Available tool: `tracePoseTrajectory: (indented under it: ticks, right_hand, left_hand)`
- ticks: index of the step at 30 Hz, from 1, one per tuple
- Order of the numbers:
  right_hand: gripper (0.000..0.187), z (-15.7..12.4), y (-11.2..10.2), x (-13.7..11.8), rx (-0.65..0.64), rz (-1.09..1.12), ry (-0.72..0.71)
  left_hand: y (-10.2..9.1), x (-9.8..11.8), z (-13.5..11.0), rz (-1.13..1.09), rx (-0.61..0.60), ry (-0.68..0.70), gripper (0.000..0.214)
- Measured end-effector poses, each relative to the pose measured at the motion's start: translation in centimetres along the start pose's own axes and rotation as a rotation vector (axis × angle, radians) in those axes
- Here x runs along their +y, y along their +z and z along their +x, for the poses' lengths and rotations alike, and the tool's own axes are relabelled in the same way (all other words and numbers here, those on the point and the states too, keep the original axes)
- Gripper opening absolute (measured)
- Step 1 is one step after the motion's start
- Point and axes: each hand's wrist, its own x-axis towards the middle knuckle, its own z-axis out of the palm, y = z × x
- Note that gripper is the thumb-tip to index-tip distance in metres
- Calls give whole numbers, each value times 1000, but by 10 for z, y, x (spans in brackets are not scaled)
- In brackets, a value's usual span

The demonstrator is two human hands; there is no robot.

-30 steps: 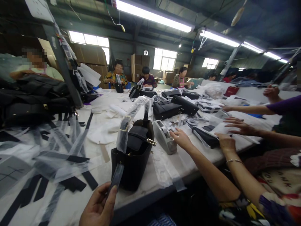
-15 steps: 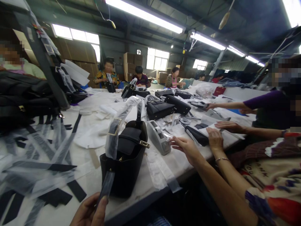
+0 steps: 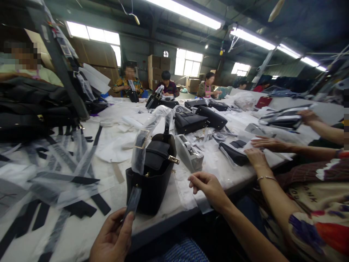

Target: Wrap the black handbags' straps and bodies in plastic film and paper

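Note:
A black handbag (image 3: 151,189) with a gold clasp stands upright at the table's front edge. Its raised handle (image 3: 139,160) is wrapped in clear plastic film. My left hand (image 3: 113,234) pinches the film-wrapped strap end (image 3: 132,203) that hangs off the bag's near side. To the right of the bag, my right hand (image 3: 208,189) is in the air with thumb and fingers pinched, on what seems a small piece of clear tape, barely visible. Just behind that hand sits a grey tape dispenser (image 3: 189,154), apart from it.
Film-wrapped black straps (image 3: 81,180) lie scattered on the left of the table. More black handbags (image 3: 188,122) lie behind the dispenser. At right, a co-worker's hands (image 3: 257,156) press white paper over a black bag (image 3: 236,153). Black bags are piled (image 3: 32,109) at far left.
My right hand has left the tape dispenser and come nearer to the bag. My left hand still pinches the strap end. A co-worker at far right has lifted a striped, film-covered item.

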Motion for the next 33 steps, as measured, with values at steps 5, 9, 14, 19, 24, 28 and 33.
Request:
tracePoseTrajectory:
  ticks: [5, 9, 14, 19, 24, 28, 33]
  right_hand:
    - [33, -34, 83, -24, -370, 174, 40]
    - [37, -29, 133, -29, -389, 166, 53]
    - [42, -13, 145, -22, -327, -78, 47]
    - [33, -10, 125, -13, -608, 52, 20]
    - [21, -15, 125, -7, -542, 27, -22]
    - [19, -20, 138, -5, -383, -13, -66]
    - [19, -24, 145, -6, -335, -34, -90]
  left_hand:
    - [2, 3, -4, 61, -20, 97, 52]
    - [-2, -1, 1, 96, -78, 206, 38]
    - [-7, -2, 2, 9, -194, 42, 39]
    - [-14, 6, 1, -117, -371, -211, 45]
    - [-12, 9, -1, -137, -382, -247, 42]
    - [-7, 9, -3, -96, -377, -278, 43]
    - [-6, 13, -7, -81, -383, -311, 45]
